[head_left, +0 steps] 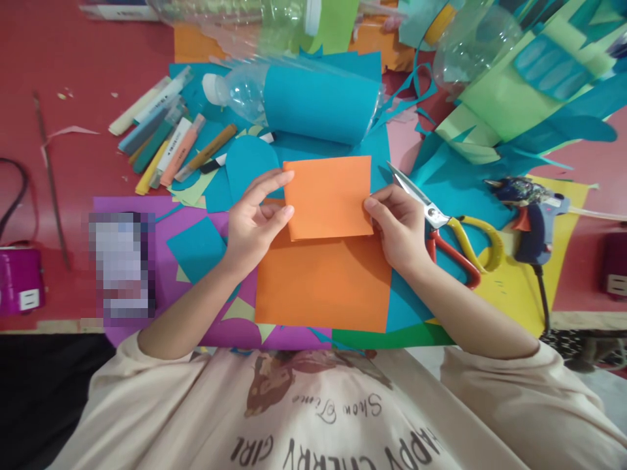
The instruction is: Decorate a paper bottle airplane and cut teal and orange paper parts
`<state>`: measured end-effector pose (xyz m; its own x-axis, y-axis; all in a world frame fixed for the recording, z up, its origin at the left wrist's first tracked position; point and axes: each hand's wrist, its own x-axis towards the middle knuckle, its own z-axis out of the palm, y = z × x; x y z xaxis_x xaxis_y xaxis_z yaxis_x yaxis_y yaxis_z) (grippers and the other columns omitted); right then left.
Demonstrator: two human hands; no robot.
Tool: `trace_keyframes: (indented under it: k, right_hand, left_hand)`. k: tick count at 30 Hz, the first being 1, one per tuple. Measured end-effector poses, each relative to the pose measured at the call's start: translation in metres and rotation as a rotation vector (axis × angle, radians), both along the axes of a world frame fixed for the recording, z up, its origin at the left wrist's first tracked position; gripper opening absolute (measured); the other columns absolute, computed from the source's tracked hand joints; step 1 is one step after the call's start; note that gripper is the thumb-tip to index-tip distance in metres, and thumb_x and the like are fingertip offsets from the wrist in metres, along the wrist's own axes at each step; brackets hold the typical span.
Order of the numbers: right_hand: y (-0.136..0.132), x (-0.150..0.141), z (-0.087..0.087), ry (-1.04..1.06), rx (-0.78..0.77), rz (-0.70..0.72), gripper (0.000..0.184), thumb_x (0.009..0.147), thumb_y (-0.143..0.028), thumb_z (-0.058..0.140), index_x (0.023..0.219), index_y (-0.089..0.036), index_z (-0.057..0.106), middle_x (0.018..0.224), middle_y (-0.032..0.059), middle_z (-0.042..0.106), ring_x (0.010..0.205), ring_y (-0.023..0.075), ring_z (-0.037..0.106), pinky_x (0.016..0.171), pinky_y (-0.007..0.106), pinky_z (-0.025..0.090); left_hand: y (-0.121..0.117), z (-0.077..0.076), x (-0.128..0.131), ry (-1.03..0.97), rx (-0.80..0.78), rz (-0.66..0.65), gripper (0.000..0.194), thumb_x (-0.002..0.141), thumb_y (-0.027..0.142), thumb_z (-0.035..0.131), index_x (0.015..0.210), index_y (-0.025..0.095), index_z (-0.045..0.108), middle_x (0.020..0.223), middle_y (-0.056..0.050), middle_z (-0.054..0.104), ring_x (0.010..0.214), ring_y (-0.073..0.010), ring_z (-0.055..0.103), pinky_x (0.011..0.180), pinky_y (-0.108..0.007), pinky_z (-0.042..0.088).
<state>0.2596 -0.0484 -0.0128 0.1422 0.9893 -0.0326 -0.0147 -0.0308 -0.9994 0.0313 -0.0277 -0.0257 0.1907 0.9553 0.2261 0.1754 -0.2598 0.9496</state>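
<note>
A folded piece of orange paper is held up between my two hands. My left hand grips its left edge with fingers and thumb. At its lower right edge, my right hand pinches the paper, thumb on top. Below it lies a flat orange sheet on the table. Just right of my right hand rest scissors with one yellow and one red handle, blades apart. Beyond the paper, a clear plastic bottle wrapped in blue paper lies on its side.
Several markers lie at the upper left. A pixelated phone-like object rests on purple paper. At the right, a blue glue gun lies on yellow paper. Green and blue paper cutouts and another clear bottle fill the upper right.
</note>
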Motion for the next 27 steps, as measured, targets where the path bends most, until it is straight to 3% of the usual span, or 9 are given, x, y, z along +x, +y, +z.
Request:
trace_keyframes:
  k: [3, 15, 21, 27]
  right_hand:
    - [-0.0002, -0.0002, 0.0013, 0.009, -0.016, -0.003, 0.034, 0.075, -0.048, 0.075, 0.064, -0.021, 0.058, 0.05, -0.0072, 0.048, 0.042, 0.005, 0.039, 0.037, 0.02, 0.03]
    - [-0.001, -0.0012, 0.0007, 0.004, -0.04, -0.011, 0.027, 0.076, -0.042, 0.071, 0.064, -0.022, 0.056, 0.049, -0.0068, 0.046, 0.042, 0.0059, 0.037, 0.037, 0.02, 0.028]
    - [-0.0002, 0.0002, 0.0002, 0.026, -0.011, -0.034, 0.027, 0.077, -0.043, 0.071, 0.064, -0.024, 0.056, 0.052, -0.006, 0.044, 0.044, 0.0073, 0.038, 0.038, 0.022, 0.029]
    - [0.0, 0.0008, -0.0001, 0.035, -0.037, -0.014, 0.028, 0.077, -0.044, 0.07, 0.065, -0.024, 0.054, 0.052, -0.0066, 0.042, 0.044, 0.007, 0.035, 0.039, 0.022, 0.029]
  left_hand:
    - [-0.0001, 0.0011, 0.0007, 0.01, -0.013, -0.006, 0.041, 0.086, 0.047, 0.07, 0.126, 0.036, 0.065, 0.137, -0.005, 0.061, 0.072, -0.0089, 0.067, 0.062, -0.021, 0.059]
    - [-0.0008, 0.0055, -0.001, 0.073, -0.02, -0.06, 0.046, 0.09, 0.051, 0.064, 0.133, 0.036, 0.059, 0.145, -0.007, 0.055, 0.076, -0.0115, 0.069, 0.06, -0.021, 0.058]
    - [0.002, 0.0059, -0.0024, 0.07, 0.013, -0.145, 0.052, 0.089, 0.053, 0.064, 0.138, 0.045, 0.052, 0.151, -0.003, 0.049, 0.091, -0.0197, 0.072, 0.06, -0.026, 0.061]
    - [0.0053, 0.0089, -0.0044, 0.03, -0.058, -0.212, 0.056, 0.085, 0.054, 0.069, 0.138, 0.044, 0.052, 0.154, -0.002, 0.045, 0.105, -0.0248, 0.07, 0.065, -0.027, 0.065]
